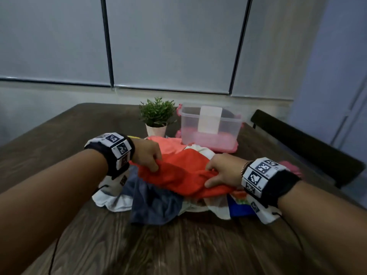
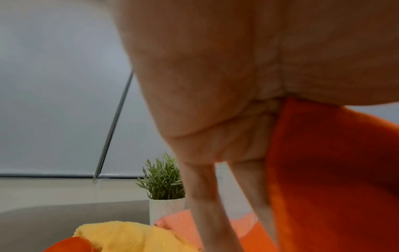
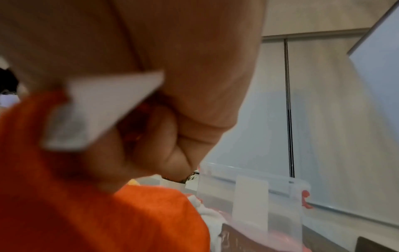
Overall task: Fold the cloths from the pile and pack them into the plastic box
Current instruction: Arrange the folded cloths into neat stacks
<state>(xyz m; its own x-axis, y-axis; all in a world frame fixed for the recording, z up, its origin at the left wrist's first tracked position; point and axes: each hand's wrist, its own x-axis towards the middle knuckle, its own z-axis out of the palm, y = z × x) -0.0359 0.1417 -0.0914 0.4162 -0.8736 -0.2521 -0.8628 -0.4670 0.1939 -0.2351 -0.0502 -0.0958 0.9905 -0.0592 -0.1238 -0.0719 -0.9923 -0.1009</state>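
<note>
A pile of cloths lies on the dark wooden table, with an orange-red cloth on top. My left hand pinches its left edge; in the left wrist view the orange-red cloth runs up into the curled palm. My right hand grips its right edge, and the right wrist view shows the fingers curled round the orange-red cloth. The clear plastic box stands behind the pile on its pink lid, holding a white card.
A small potted plant stands just left of the box. Dark blue, white, yellow and salmon cloths make up the pile. A dark chair back lines the table's right edge. A pink cloth lies beyond my right wrist.
</note>
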